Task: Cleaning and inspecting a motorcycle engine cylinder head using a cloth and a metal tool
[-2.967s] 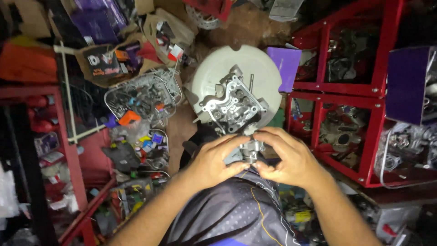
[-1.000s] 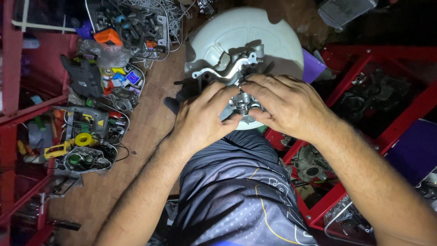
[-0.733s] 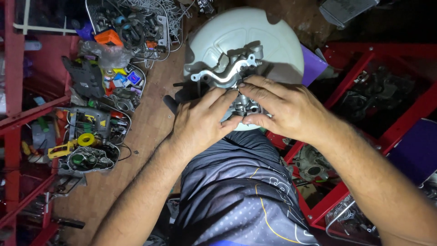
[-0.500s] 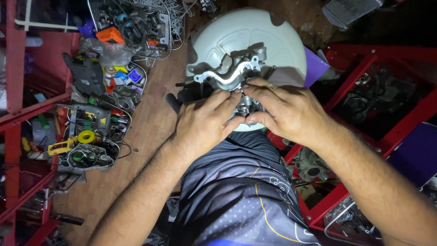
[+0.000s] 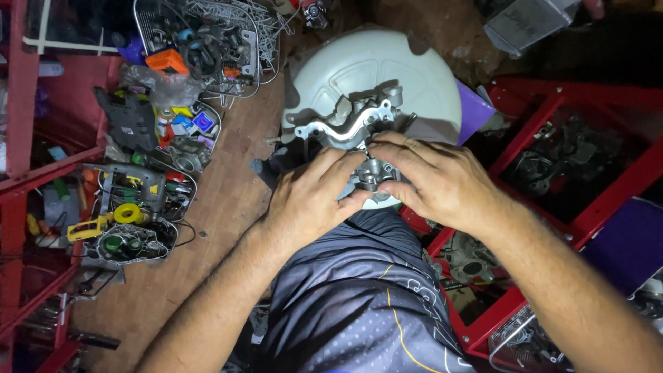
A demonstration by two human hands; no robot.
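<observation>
Two hands meet at frame centre over a cluttered workshop floor of brown brick-pattern paving [image 5: 228, 207], seen from straight above. Red metal shelving [image 5: 552, 124] stands at 3 o'clock; more red framing [image 5: 21, 179] at 9 o'clock.

Left hand [image 5: 307, 200]: fingers curled together, tips closed against the left side of a small grey metal part [image 5: 369, 173]. Right hand [image 5: 442, 183]: fingers bent over the same part from the right, thumb underneath. Both hands pinch it between them. How it is seated underneath: cannot tell, the fingers cover it.

Small part sits just at 6 o'clock of a larger cast aluminium engine piece [image 5: 345, 124], touching or nearly touching it. The engine piece rests on a round white plastic cover [image 5: 414, 76], at 12 o'clock from the hands. A purple panel [image 5: 473, 110] pokes out from the cover's 3 o'clock edge.

Person's lap, in dark patterned fabric [image 5: 352, 304], fills 6 o'clock.

At 10 o'clock: wire basket [image 5: 200, 34] of mixed parts, with an orange piece [image 5: 166, 61] beside it. At 9 o'clock: trays of loose tools and a yellow roll [image 5: 128, 213].
</observation>
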